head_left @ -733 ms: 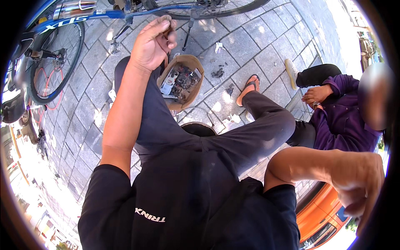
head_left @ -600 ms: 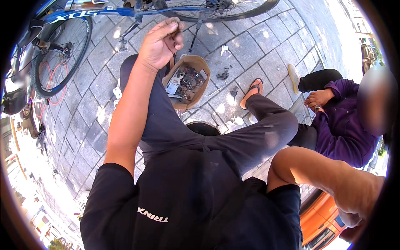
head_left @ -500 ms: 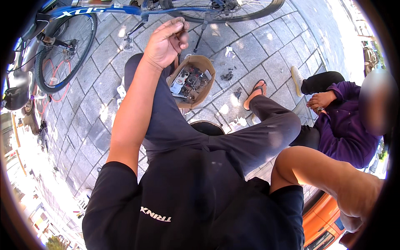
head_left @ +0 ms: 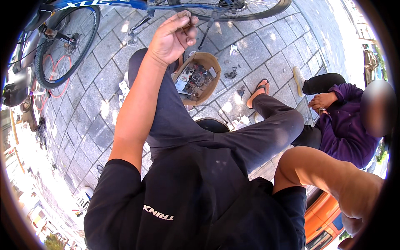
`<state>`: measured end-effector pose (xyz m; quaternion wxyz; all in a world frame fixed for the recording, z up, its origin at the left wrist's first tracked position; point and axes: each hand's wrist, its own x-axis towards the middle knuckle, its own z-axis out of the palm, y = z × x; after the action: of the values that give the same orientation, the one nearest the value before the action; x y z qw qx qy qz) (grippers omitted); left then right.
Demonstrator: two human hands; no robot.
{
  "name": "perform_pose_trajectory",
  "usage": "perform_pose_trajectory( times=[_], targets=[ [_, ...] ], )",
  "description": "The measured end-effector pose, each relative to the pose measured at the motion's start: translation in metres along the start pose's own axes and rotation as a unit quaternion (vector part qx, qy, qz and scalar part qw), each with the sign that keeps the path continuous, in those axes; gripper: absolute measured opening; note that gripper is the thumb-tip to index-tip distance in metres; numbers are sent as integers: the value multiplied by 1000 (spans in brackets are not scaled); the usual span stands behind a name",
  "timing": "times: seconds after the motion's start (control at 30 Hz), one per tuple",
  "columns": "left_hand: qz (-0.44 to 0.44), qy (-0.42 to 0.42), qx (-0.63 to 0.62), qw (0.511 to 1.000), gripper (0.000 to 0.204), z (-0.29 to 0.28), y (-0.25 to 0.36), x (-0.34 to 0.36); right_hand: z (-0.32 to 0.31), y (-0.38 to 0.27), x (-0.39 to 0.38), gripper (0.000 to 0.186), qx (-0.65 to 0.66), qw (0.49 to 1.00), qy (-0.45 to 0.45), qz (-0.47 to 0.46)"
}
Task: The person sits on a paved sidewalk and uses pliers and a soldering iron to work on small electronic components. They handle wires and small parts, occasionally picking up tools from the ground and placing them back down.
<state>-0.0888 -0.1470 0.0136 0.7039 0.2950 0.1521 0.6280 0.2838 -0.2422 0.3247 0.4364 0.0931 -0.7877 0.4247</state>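
My left hand (head_left: 175,39) is raised past my left knee, near the crank of a blue bicycle (head_left: 129,4). Its fingers are curled and the fingertips pressed together; whatever may be between them is too small to make out. A cardboard box (head_left: 212,85) full of small scraps and parts stands on the paving just beyond my left leg. My right arm is bent out to the side, with my right hand (head_left: 353,225) at the lower right by the dark rim. The fingers there are mostly cut off from sight.
On the right sits a person in a purple jacket (head_left: 343,125), hands together. Small dark scraps (head_left: 232,73) and a bit of white litter (head_left: 233,50) lie on the grey paving (head_left: 96,104). A red hose (head_left: 52,68) loops by the bicycle's wheel. An orange vehicle (head_left: 323,218) stands behind me.
The view has shifted a little, so the box and bicycle sit slightly differently in it. My left hand stays curled in much the same place; the right arm looks unchanged.
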Motion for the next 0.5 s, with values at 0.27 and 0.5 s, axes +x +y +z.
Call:
perform_pose_trajectory(
  times=[0.27,0.5],
  targets=[
    [14,-42,-3,999,16,7,8,-6,10,36,-3,48,9,999,24,35],
    [-4,-18,19,1000,17,12,4,-3,15,99,-40,49,-64,970,155,175]
  ],
)
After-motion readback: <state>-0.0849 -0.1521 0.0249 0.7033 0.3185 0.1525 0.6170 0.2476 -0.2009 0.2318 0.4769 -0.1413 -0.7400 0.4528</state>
